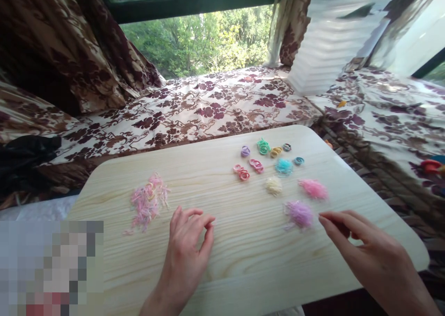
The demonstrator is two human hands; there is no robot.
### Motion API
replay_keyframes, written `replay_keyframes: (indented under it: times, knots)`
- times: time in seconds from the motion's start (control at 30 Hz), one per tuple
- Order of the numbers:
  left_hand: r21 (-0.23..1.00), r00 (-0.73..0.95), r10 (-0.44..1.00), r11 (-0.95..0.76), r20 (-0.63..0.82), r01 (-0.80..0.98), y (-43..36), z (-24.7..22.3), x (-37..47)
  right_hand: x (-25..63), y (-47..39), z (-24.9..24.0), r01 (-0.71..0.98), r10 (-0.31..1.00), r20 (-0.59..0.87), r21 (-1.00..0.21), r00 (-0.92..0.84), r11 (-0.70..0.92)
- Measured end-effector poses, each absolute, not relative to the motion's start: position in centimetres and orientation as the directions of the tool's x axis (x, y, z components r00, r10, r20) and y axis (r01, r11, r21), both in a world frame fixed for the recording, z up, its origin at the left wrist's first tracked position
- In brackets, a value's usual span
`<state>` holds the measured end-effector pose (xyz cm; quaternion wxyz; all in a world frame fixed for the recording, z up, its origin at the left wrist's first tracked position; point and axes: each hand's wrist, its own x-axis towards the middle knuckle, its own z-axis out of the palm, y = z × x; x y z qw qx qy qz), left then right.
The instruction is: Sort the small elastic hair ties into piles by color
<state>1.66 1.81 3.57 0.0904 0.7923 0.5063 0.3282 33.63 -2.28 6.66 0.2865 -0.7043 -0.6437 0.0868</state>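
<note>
The left hand (187, 246) has loosely curled fingers, its thumb and index finger drawn near each other; whether anything tiny sits between them cannot be told. The right hand (370, 248) holds its thumb and index tips together, and any small strand pinched there is too fine to make out. Both are above the pale wood-grained surface (243, 269).

Just beside the right fingertips lies a purple heap (300, 215) of small bands. A mixed, mostly pink heap (149, 202) spreads beyond the left hand, toward the left. Past the purple heap come a pink heap (314, 189), a cream heap (273, 186) and a light-blue heap (284, 166).

Farther back are coral rings (243, 174), pink rings (256, 166), a teal ring (299, 160), lilac rings (245, 151), yellow rings (276, 152), a dark ring (287, 147) and green rings (263, 146).

Behind stretch a floral cloth (208, 109), patterned curtains (100, 51) and a window frame (156, 10), with green foliage (194, 44) outside.
</note>
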Motion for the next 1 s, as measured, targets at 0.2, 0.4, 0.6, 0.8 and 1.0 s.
replay_keyframes:
  times: [0.2, 0.4, 0.6, 0.8, 1.0]
  knots:
    - [0.476, 0.283, 0.861, -0.477, 0.422, 0.739, 1.7, 3.7, 1.8, 33.4, -1.8, 6.5, 0.845, 0.954, 0.262, -0.535, 0.145, 0.018]
    - [0.483, 0.288, 0.863, -0.477, 0.415, 0.734, 1.6, 3.7, 2.0, 32.6, -1.8, 6.3, 0.821, 0.957, 0.248, -0.570, 0.148, 0.021]
    - [0.472, 0.285, 0.860, -0.478, 0.424, 0.740, 1.7, 3.4, 2.1, 32.9, -1.8, 5.9, 0.831, 0.965, 0.242, -0.554, 0.100, 0.053]
    - [0.474, 0.286, 0.856, -0.484, 0.430, 0.736, 1.9, 3.2, 2.2, 34.4, -0.9, 6.6, 0.869, 0.933, 0.317, -0.494, 0.172, 0.008]
    - [0.485, 0.286, 0.854, -0.490, 0.436, 0.725, 1.8, 3.3, 2.5, 35.6, 1.4, 7.2, 0.892, 0.898, 0.348, -0.442, 0.271, -0.098]
